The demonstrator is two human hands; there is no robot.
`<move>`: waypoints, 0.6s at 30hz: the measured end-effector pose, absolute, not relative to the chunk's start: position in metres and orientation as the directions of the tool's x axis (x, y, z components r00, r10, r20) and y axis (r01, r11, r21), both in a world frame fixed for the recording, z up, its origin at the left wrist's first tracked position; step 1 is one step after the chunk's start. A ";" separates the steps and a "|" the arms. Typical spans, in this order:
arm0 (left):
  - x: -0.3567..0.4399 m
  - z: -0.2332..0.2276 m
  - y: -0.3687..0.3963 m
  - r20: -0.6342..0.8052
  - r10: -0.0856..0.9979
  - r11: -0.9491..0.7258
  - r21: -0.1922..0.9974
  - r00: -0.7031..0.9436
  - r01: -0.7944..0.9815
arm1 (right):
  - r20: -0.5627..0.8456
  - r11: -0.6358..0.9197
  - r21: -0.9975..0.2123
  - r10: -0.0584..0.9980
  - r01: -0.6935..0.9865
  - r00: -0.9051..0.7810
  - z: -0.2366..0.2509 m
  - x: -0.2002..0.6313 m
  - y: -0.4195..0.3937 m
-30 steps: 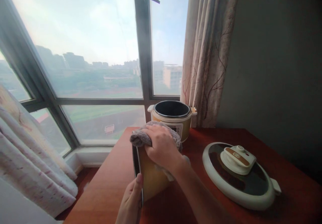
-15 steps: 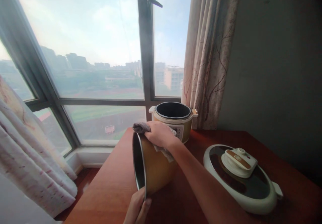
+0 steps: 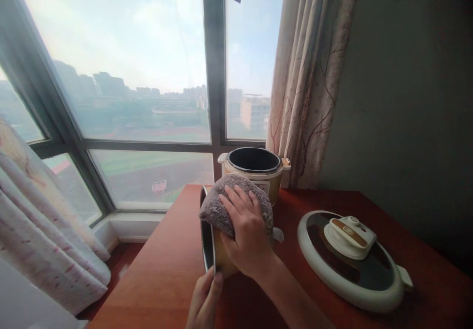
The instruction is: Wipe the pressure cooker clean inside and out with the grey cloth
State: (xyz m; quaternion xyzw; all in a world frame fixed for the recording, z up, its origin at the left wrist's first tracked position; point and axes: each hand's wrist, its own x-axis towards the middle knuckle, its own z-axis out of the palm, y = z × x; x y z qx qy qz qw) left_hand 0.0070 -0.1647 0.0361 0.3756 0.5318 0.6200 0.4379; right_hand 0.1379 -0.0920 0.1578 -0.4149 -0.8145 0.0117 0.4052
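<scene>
A gold-coloured inner pot (image 3: 221,260) lies on its side on the red-brown table (image 3: 166,270), its dark opening facing left. My left hand (image 3: 204,302) grips the pot's rim at the bottom. My right hand (image 3: 247,235) presses a grey-purple cloth (image 3: 229,203) flat against the pot's upper outer wall, fingers spread over the cloth. Behind them stands the cooker body (image 3: 254,171), open and without its inner pot.
The cooker's round white lid (image 3: 351,260) with a handle lies on the table at the right. A patterned curtain (image 3: 306,82) hangs behind the cooker, another curtain (image 3: 44,230) at the left. A large window (image 3: 129,73) fills the back; a dark wall stands at the right.
My right hand slid the cloth from the pot's top rim down toward me over the outer wall. My left hand shifted its hold along the lower rim.
</scene>
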 end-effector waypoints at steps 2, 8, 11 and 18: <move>0.012 0.050 -0.158 -0.018 0.961 -0.039 0.979 -0.275 -0.200 | 0.712 0.689 -0.311 0.625 0.654 -0.319 0.135 0.142 -0.104; 0.018 0.090 -0.142 -0.124 0.967 0.034 0.928 -0.221 -0.370 | 0.790 0.680 -0.281 0.565 0.677 -0.239 0.040 0.151 -0.131; 0.019 0.110 -0.134 -0.201 0.967 0.112 0.888 -0.157 -0.445 | 0.792 0.655 -0.223 0.553 0.722 -0.258 -0.001 0.148 -0.138; 0.026 0.124 -0.131 -0.197 0.975 0.131 0.879 -0.101 -0.458 | 0.802 0.643 -0.183 0.535 0.744 -0.266 -0.003 0.144 -0.134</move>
